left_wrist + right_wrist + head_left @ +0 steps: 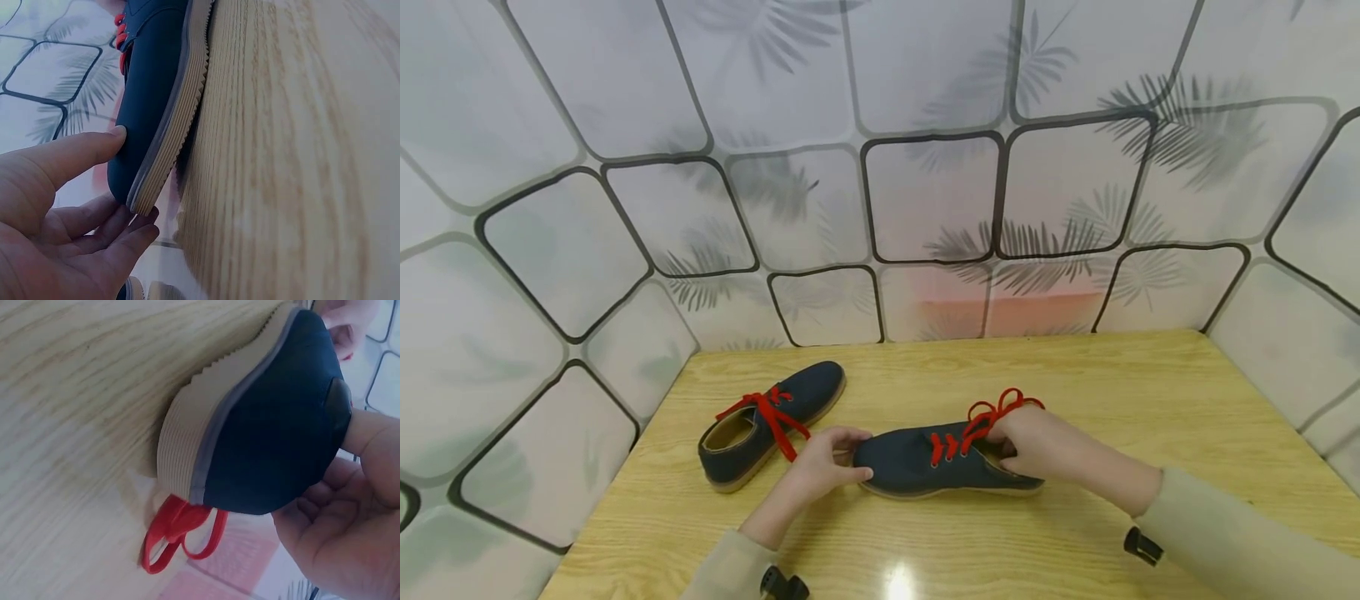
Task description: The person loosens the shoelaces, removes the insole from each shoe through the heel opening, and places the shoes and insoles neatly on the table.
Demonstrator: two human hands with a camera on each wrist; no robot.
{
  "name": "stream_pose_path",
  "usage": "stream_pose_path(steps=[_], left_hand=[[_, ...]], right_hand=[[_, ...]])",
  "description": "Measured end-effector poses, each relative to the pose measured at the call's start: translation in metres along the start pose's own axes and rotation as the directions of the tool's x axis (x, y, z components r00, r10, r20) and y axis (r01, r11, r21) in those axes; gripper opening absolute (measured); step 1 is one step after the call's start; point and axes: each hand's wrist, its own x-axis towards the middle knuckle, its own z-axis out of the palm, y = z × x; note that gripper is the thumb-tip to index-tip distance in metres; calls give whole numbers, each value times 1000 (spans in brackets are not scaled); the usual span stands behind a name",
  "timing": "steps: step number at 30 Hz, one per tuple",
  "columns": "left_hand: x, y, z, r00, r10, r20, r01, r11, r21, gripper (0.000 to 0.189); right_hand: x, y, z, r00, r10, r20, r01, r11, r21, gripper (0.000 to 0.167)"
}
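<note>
A dark blue lace-up shoe (898, 462) with red laces (951, 447) lies sideways across the table, its toe toward the left. My left hand (820, 462) grips that toe, thumb on the upper and fingers around the tip by the ribbed sole (172, 134). At the heel end, my right hand (1037, 442) holds the collar, with the thumb reaching into the shoe's opening. The heel (269, 444) fills the right wrist view, and a red lace loop (212, 537) hangs beside it. Its matching shoe (812, 392) stands upright at the left, laces tied.
Both shoes are on a light wooden table (925, 550). A pale patterned wall covering (936, 200) rises behind the table's back edge and along its sides. Small black devices sit at both wrists.
</note>
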Motion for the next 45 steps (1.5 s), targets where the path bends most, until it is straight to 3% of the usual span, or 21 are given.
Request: stream_pose_path(steps=[5, 10, 16, 20, 24, 28, 36, 42, 45], left_hand=[[1, 0, 0, 1000, 12, 4, -12, 1000, 11, 49], [2, -1, -1, 1000, 6, -1, -6, 1000, 9, 49], [1, 0, 0, 1000, 7, -3, -7, 1000, 13, 50], [0, 1, -1, 1000, 19, -3, -19, 999, 30, 49], [0, 2, -1, 1000, 22, 1, -22, 999, 36, 48], [0, 2, -1, 1000, 20, 1, -20, 999, 33, 48], [-1, 2, -1, 1000, 11, -7, -10, 1000, 27, 49], [-1, 2, -1, 1000, 17, -7, -17, 999, 33, 49], [-1, 1, -1, 1000, 20, -5, -20, 999, 36, 49]], right_hand=[[-3, -6, 6, 999, 52, 8, -51, 998, -40, 24], [-5, -11, 9, 999, 29, -14, -31, 991, -128, 40], [-3, -9, 6, 999, -36, -15, 34, 988, -151, 26], [-2, -8, 4, 999, -42, -9, 41, 993, -111, 28], [0, -9, 5, 999, -29, 14, 31, 989, -146, 25], [2, -10, 7, 999, -27, 22, 31, 983, -183, 33], [4, -5, 5, 998, -62, 1, 62, 994, -90, 18], [5, -1, 3, 999, -45, -3, 45, 999, 24, 28], [5, 1, 3, 999, -46, -18, 47, 997, 58, 25]])
